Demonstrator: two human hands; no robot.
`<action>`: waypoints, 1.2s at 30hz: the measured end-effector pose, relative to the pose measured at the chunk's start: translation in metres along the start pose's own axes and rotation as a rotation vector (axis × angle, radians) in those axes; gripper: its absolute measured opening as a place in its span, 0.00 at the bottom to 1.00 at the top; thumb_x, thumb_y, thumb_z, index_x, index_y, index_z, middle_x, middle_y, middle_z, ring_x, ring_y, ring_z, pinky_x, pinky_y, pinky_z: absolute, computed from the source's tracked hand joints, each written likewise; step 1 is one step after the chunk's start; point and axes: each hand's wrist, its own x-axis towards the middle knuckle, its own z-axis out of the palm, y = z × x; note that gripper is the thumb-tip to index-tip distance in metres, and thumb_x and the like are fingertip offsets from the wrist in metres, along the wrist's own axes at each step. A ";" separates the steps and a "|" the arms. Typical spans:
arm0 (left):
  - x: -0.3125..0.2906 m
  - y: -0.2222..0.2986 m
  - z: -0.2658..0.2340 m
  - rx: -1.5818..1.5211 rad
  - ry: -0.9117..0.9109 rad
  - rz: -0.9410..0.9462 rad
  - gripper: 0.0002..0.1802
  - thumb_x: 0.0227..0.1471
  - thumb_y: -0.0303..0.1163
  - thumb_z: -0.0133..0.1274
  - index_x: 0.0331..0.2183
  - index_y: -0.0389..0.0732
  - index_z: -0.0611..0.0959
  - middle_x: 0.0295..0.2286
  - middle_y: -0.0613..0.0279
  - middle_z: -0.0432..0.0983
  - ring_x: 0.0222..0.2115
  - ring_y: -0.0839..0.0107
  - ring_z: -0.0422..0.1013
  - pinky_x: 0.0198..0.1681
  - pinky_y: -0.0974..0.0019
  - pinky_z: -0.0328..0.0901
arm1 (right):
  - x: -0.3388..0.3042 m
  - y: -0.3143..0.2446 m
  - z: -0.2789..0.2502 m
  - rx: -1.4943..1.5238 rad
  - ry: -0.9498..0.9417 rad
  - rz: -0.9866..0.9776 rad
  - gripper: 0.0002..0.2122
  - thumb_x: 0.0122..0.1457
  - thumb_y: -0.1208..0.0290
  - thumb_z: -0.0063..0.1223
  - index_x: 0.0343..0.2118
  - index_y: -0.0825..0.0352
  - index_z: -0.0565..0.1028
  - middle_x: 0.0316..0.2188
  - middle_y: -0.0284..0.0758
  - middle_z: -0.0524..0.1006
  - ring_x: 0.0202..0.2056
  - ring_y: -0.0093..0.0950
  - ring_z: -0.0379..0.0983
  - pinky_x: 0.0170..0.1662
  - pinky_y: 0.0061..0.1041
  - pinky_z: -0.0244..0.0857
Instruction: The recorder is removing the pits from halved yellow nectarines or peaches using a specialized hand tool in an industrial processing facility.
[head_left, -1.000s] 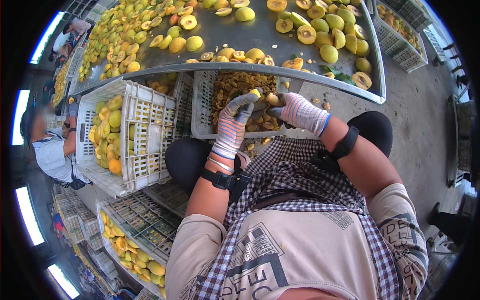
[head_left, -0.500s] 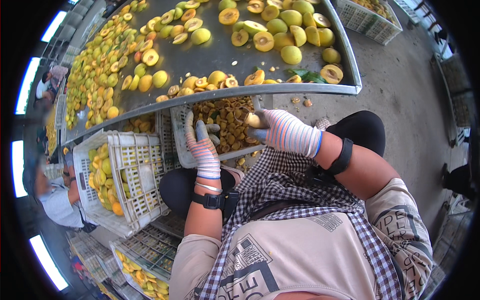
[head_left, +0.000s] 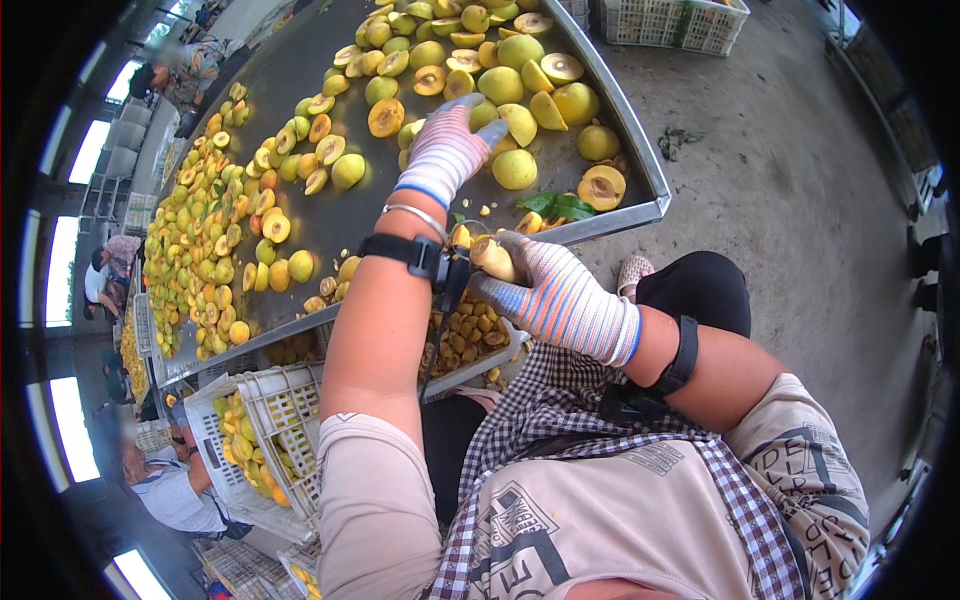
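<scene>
My left hand [head_left: 447, 150], in a striped glove with grey fingertips, reaches over a metal-rimmed table [head_left: 378, 215]. Its fingers and thumb are apart around a yellow-green fruit half [head_left: 484, 115], and no firm hold shows. Whole and halved fruits lie about it, several with brown stones showing. My right hand [head_left: 570, 300], gloved alike, is closed on a wooden-handled loop tool [head_left: 493, 258] just off the table's near rim. The tool's thin metal loop is partly hidden behind my left wrist. Green leaves [head_left: 556, 206] lie near the table corner.
Below the table edge, partly behind my left arm, a pale crate [head_left: 470, 372] holds fruit pieces. Another white crate [head_left: 290, 395] of fruit tilts at the left, by a co-worker [head_left: 180, 495]. A further crate [head_left: 675, 28] stands on the floor at the far right.
My left hand has moved up and forward from above the crate to the fruit on the table. My right hand keeps the tool near the rim. The view has shifted.
</scene>
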 end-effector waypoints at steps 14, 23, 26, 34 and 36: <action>-0.028 0.030 0.018 0.278 -0.328 0.036 0.38 0.42 0.57 0.56 0.52 0.48 0.68 0.48 0.50 0.66 0.51 0.52 0.60 0.54 0.55 0.58 | -0.007 -0.020 -0.019 0.218 0.079 0.090 0.19 0.52 0.67 0.54 0.44 0.73 0.69 0.31 0.44 0.77 0.34 0.32 0.75 0.38 0.28 0.68; -0.004 0.000 -0.064 0.054 -0.184 -0.027 0.31 0.47 0.55 0.52 0.48 0.44 0.74 0.48 0.49 0.68 0.47 0.56 0.66 0.51 0.61 0.61 | -0.017 -0.020 -0.004 0.043 0.039 -0.106 0.16 0.51 0.63 0.53 0.37 0.70 0.70 0.23 0.47 0.74 0.29 0.45 0.73 0.32 0.36 0.67; 0.052 0.000 -0.056 0.024 -0.207 -0.066 0.33 0.47 0.52 0.53 0.52 0.45 0.70 0.47 0.50 0.68 0.48 0.57 0.66 0.51 0.61 0.61 | -0.020 -0.033 -0.008 0.055 0.018 -0.091 0.18 0.51 0.60 0.52 0.39 0.69 0.71 0.22 0.47 0.74 0.28 0.44 0.73 0.32 0.36 0.67; 0.162 0.040 0.019 0.215 -0.146 0.045 0.39 0.47 0.54 0.51 0.58 0.54 0.60 0.59 0.61 0.51 0.58 0.60 0.51 0.59 0.55 0.50 | -0.018 -0.032 -0.036 0.167 -0.004 0.089 0.17 0.52 0.61 0.53 0.39 0.70 0.71 0.21 0.43 0.74 0.25 0.36 0.73 0.30 0.31 0.66; 0.169 0.038 0.039 0.237 -0.165 0.009 0.34 0.48 0.52 0.50 0.56 0.57 0.63 0.60 0.64 0.47 0.59 0.59 0.49 0.59 0.51 0.49 | -0.018 -0.032 -0.042 0.214 -0.041 0.145 0.15 0.53 0.67 0.54 0.42 0.70 0.70 0.24 0.35 0.76 0.25 0.22 0.74 0.29 0.21 0.67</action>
